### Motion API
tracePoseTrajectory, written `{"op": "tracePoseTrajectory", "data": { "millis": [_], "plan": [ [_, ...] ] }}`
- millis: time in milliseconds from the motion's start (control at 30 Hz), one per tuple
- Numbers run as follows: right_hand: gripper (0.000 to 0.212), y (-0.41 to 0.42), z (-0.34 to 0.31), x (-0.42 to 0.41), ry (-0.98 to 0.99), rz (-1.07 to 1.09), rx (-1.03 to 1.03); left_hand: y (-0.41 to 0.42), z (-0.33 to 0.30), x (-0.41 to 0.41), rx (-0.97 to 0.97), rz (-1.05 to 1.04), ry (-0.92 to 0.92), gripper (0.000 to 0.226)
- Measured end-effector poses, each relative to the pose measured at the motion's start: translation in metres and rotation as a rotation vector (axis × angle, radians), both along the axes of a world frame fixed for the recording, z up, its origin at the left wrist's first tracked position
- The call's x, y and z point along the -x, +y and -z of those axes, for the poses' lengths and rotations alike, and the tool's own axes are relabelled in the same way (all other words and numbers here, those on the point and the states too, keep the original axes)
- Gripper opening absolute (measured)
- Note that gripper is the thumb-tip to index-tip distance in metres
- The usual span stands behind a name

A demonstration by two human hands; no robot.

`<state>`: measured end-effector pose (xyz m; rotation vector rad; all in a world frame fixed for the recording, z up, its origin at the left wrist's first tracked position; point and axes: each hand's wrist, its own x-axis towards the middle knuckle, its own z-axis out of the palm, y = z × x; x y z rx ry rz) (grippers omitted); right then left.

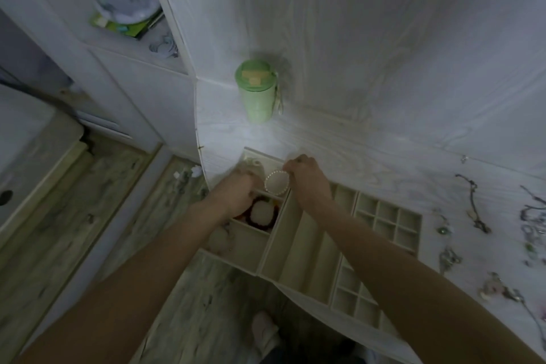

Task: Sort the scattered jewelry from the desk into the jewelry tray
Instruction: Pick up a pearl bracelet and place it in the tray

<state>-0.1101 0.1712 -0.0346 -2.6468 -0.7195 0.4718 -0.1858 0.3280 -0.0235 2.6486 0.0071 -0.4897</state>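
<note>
I see both my hands over the far left corner of the tray (298, 248), a cream, felt-looking box of straight-walled compartments sitting at the desk's (369, 133) near left edge. My right hand (307, 179) has its fingers curled, pinching a pearl bracelet (277, 182), a ring of small round pale beads, above a far-left square cell. My left hand (239, 195) is curled low beside it; whether it grips anything I cannot tell. Under it a dark red beaded bracelet (263, 216) lies in the next cell toward me.

The tray's middle holds long narrow troughs; to the right are grids of small square cells. More jewelry (475, 210), thin chains and small pieces, lies scattered on the white wood-grain desk far to the right, well apart from the tray. A smooth green cylindrical cup (257, 91) stands near the back wall, with bare desk between it and the tray.
</note>
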Motion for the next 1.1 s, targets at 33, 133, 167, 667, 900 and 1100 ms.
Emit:
{"op": "tracePoseTrajectory", "data": {
  "millis": [33, 133, 167, 667, 900, 1100],
  "plan": [
    [0.043, -0.002, -0.002, 0.001, -0.018, -0.021, 0.031, 0.001, 0.0, 0.001, -0.052, 0.033, -0.002, 0.042],
    [0.048, -0.006, -0.006, 0.006, -0.065, -0.132, 0.154, -0.002, -0.001, 0.002, -0.213, 0.168, 0.014, 0.053],
    [0.047, -0.006, -0.007, 0.008, -0.077, -0.157, 0.191, -0.004, 0.0, 0.002, -0.255, 0.211, 0.016, 0.055],
    [0.033, 0.0, -0.012, 0.017, -0.128, -0.245, 0.285, -0.011, 0.0, 0.002, -0.385, 0.203, 0.017, 0.063],
    [0.031, -0.004, -0.011, 0.021, -0.152, -0.324, 0.309, -0.012, 0.003, -0.002, -0.437, 0.251, 0.015, 0.059],
    [0.03, -0.004, -0.016, 0.019, -0.186, -0.356, 0.335, -0.014, 0.003, -0.004, -0.433, 0.234, 0.041, 0.059]
  ]
}}
